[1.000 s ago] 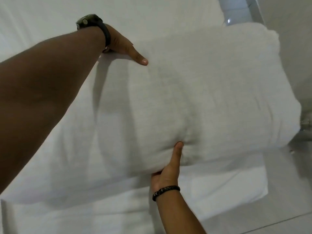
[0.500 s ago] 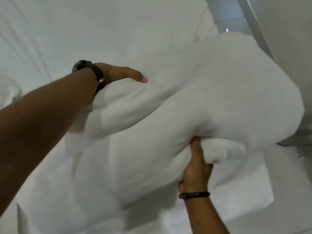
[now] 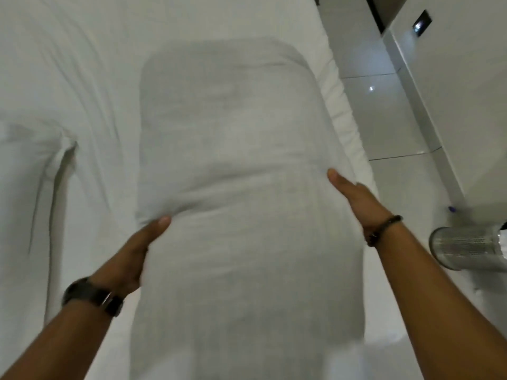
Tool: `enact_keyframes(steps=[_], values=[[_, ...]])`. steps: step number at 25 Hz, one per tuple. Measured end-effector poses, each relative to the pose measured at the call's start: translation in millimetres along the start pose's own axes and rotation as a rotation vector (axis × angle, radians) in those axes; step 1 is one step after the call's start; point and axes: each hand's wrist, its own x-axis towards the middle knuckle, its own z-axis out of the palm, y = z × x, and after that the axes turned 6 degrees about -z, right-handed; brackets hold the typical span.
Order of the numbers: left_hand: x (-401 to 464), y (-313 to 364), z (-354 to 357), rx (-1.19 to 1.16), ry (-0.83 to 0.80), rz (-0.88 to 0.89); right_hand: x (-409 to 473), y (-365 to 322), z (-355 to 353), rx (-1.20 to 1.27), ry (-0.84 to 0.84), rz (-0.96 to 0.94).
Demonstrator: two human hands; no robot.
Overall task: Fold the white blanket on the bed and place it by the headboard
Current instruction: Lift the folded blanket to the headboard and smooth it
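The folded white blanket (image 3: 241,171) is a thick long bundle that runs away from me over the white bed (image 3: 90,64). My left hand (image 3: 131,253), with a dark watch on the wrist, grips its left side, thumb on top and fingers hidden underneath. My right hand (image 3: 354,196), with a dark bracelet, clasps the right side with the thumb on top. The near end of the bundle hangs below my arms. No headboard shows in this view.
A white pillow (image 3: 24,204) lies at the left. The bed's right edge (image 3: 343,113) borders a glossy white tiled floor (image 3: 384,105). A silver mesh bin (image 3: 466,248) stands on the floor at the right, by a white cabinet (image 3: 466,91).
The bundle has been lifted off the bed and turned lengthwise in front of me. My hands have shifted from its far and near edges to its left and right sides.
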Motion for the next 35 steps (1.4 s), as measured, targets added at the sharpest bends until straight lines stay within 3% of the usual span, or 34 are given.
enact_keyframes(steps=[3,5,7,10,12,13,15,17,21,22,24,25,26,27,28,30,31,32,33,35], values=[[10,-28,19,0.092,0.169,-0.110,18,60,11,-0.299,0.155,0.244],[12,-37,23,0.081,0.311,-0.126,12,82,15,-0.328,0.247,0.250],[9,-36,27,0.220,0.466,0.017,-2,85,22,-0.396,0.294,0.174],[17,-12,46,0.734,0.799,0.363,-12,64,50,-0.654,0.343,-0.187],[46,27,61,0.974,0.832,0.508,8,27,85,-0.789,0.276,-0.579],[65,52,66,0.966,0.834,0.491,30,9,104,-0.884,0.206,-0.731],[103,105,65,0.694,0.811,0.374,87,-23,131,-1.102,0.114,-0.839],[135,144,46,0.596,0.763,0.343,148,-46,132,-1.245,0.114,-0.734],[185,183,24,0.732,0.789,0.639,234,-53,111,-1.346,0.150,-0.530],[192,183,22,0.736,0.772,0.585,241,-53,111,-1.368,0.145,-0.456],[196,184,16,0.787,0.743,0.265,246,-61,113,-1.351,0.139,-0.248],[195,187,12,0.822,0.778,0.141,247,-68,114,-1.310,0.167,-0.170],[191,192,11,0.881,0.860,0.125,245,-77,112,-1.255,0.215,-0.130],[186,196,15,0.948,0.957,0.224,238,-82,113,-1.180,0.275,-0.140],[182,196,22,1.026,1.022,0.432,228,-81,117,-1.090,0.322,-0.224],[184,176,44,1.310,0.912,0.821,194,-55,125,-1.006,0.287,-0.552],[191,156,47,1.473,0.822,0.880,173,-32,126,-1.103,0.202,-0.645],[192,140,43,1.519,0.745,0.765,155,-7,119,-1.206,0.128,-0.642],[191,131,31,1.431,0.739,0.560,142,13,103,-1.267,0.110,-0.515],[178,130,1,1.043,0.731,0.266,126,31,63,-1.096,0.217,-0.183]])
